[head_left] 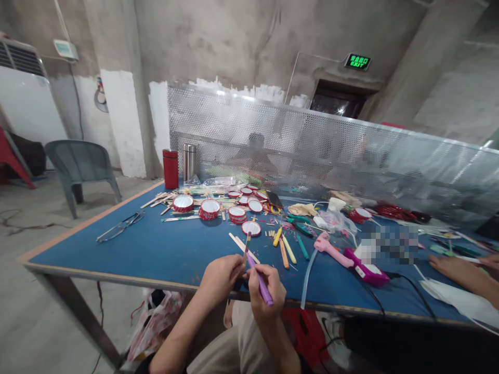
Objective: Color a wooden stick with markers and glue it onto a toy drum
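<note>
My right hand [267, 291] is closed around a purple pen-shaped tool [262, 283], its upper end slanting toward my left hand; whether it is a marker or a knife I cannot tell. Pinched in my left hand [224, 275] is a thin wooden stick [246, 252], pointing up and away from me, near the tool's upper end. Just beyond, a round white-topped piece with a red rim [251, 228] lies on the blue table [156, 254]. Two loose wooden sticks [244, 246] lie behind my hands. Several similar red-rimmed rounds [210, 209] sit farther back, some stacked.
Right of my hands lie yellow, orange and teal pen-shaped tools [286, 252], a pink glue gun [331, 250] and a purple box [366, 267] with cables. Glasses [120, 227], a red flask [170, 169] and a steel flask [189, 162] are left. Another person's hand [452, 267] rests far right.
</note>
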`<state>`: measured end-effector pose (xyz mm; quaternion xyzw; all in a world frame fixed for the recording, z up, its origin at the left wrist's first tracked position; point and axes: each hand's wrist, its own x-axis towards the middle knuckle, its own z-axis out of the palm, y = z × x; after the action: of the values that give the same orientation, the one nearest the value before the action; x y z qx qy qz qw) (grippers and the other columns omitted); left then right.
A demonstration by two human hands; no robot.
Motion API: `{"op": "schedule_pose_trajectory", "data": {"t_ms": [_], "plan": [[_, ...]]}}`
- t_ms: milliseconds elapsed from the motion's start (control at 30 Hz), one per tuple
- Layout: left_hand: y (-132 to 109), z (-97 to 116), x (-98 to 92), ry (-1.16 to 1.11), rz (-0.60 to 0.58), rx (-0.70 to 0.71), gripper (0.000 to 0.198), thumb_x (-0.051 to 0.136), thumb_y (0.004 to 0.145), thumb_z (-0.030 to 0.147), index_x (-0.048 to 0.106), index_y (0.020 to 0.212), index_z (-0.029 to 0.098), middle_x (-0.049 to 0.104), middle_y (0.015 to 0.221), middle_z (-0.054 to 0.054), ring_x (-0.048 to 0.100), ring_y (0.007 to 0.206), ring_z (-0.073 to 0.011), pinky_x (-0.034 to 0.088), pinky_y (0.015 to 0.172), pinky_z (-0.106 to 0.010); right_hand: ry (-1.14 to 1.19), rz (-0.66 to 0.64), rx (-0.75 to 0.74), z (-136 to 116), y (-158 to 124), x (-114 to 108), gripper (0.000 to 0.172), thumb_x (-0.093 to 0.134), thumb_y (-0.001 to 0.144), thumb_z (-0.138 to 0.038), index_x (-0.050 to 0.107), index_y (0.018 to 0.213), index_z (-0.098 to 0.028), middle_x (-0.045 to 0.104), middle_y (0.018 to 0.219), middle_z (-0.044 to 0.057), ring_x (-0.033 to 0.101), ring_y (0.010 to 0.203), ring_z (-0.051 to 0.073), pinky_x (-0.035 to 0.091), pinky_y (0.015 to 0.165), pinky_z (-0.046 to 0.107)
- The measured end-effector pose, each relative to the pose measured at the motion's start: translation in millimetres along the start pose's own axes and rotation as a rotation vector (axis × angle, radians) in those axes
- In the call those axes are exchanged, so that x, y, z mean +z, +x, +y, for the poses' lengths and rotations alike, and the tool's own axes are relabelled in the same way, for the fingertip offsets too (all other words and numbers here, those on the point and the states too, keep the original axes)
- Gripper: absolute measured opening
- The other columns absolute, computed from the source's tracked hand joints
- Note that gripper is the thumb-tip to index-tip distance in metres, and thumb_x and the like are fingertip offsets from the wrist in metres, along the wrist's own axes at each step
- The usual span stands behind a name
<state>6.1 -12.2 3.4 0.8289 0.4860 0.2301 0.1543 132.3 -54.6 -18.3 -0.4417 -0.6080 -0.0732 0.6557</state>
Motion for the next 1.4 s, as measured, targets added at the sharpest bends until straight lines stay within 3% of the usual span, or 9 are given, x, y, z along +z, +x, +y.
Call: {"op": "schedule_pose_trajectory", "data": {"t_ms": [267,567,833,1400], "plan": [[-1.1,2.2,-2.8,-0.006,0.002,-0.004,0.026,0.039,0.091,0.029,0.055,0.073,0.020,0.065,0.073,-0.001,0.058,0.069,-0.0143,0.031,0.058,-0.022,-0.017,0.034,0.022,1.2,-1.8,1.4,0.005,0.053,0.084,-0.020,0.057,0.085,-0.018,0.066,0.068,0.003,0.066,0.057,0.015,0.053,0.056,0.025],[0.1,-1.1,-0.6,-0.013,0.004,0.018,0.024,0.038,0.092,0.030,0.056,0.078,0.021,0.066,0.079,-0.001,0.059,0.074,-0.0146,0.034,0.062,-0.021,0.015,-0.026,-0.005,-0.1,-0.2,0.9,0.005,0.053,0.084,-0.018,0.058,0.084,-0.018,0.067,0.070,0.003,0.066,0.061,0.015,0.052,0.058,0.024],[-1.5,4.3,-5.2,0.014,-0.009,-0.007,0.025,0.039,0.091,0.029,0.055,0.073,0.020,0.065,0.075,-0.001,0.058,0.070,-0.0143,0.032,0.060,-0.022,0.000,0.028,0.020,0.4,-2.4,1.0,0.005,0.053,0.084,-0.019,0.057,0.085,-0.017,0.066,0.069,0.003,0.066,0.058,0.015,0.053,0.056,0.025],[0.5,-1.2,-1.0,0.001,-0.006,0.014,0.024,0.039,0.091,0.030,0.057,0.078,0.021,0.067,0.079,-0.001,0.060,0.073,-0.0145,0.034,0.061,-0.022,0.014,-0.037,-0.001,0.1,-1.5,0.1,0.004,0.053,0.084,-0.018,0.057,0.085,-0.018,0.066,0.069,0.003,0.065,0.061,0.015,0.052,0.058,0.025]]}}
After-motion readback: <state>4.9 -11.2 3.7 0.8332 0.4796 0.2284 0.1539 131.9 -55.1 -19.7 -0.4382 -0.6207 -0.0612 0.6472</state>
